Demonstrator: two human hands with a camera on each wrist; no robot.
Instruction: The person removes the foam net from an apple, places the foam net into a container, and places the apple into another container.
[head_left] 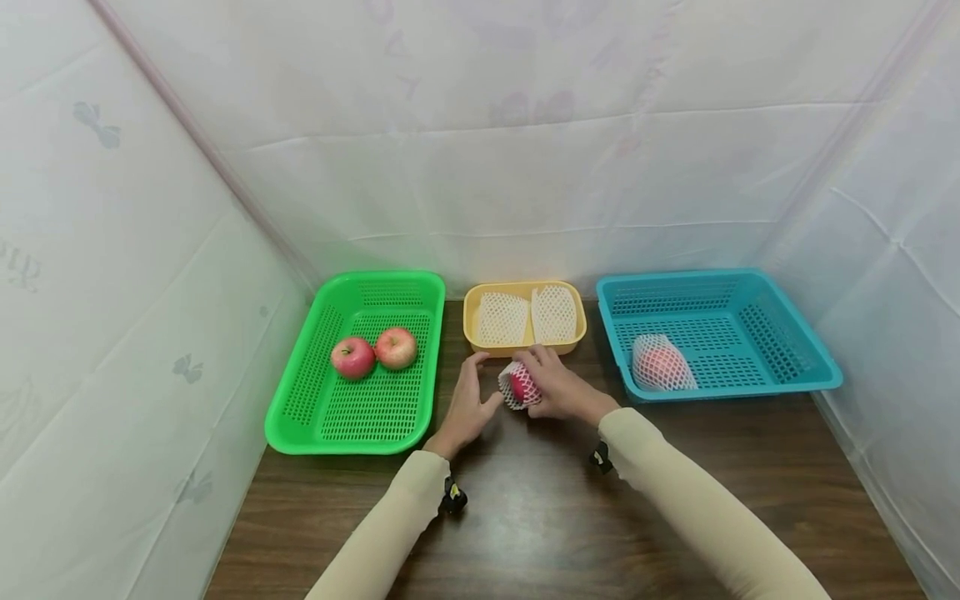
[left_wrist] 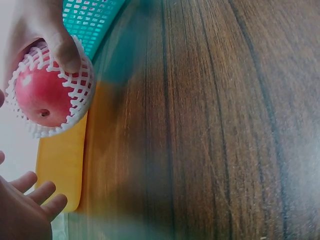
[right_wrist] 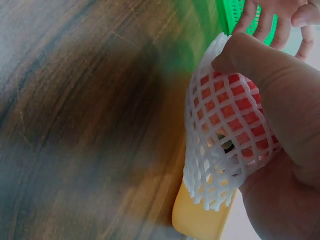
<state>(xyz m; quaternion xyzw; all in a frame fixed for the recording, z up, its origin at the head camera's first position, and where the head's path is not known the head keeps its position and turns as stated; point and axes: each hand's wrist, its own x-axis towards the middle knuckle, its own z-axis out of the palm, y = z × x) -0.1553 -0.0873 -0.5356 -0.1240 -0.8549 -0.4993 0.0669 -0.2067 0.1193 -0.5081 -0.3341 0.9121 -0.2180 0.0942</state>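
An apple partly sleeved in a white foam net is in my right hand, whose thumb and fingers grip it through the mesh. In the left wrist view the apple's bare red end pokes out of the net's open mouth, facing my left hand. My left hand is just left of the apple, fingers spread and apart from it, holding nothing. Behind both hands stands a small yellow basket with two flat foam nets in it.
On the left is a green basket with two bare apples. A blue basket on the right holds one net-wrapped apple. All stand on a dark wooden table with white curtains around it.
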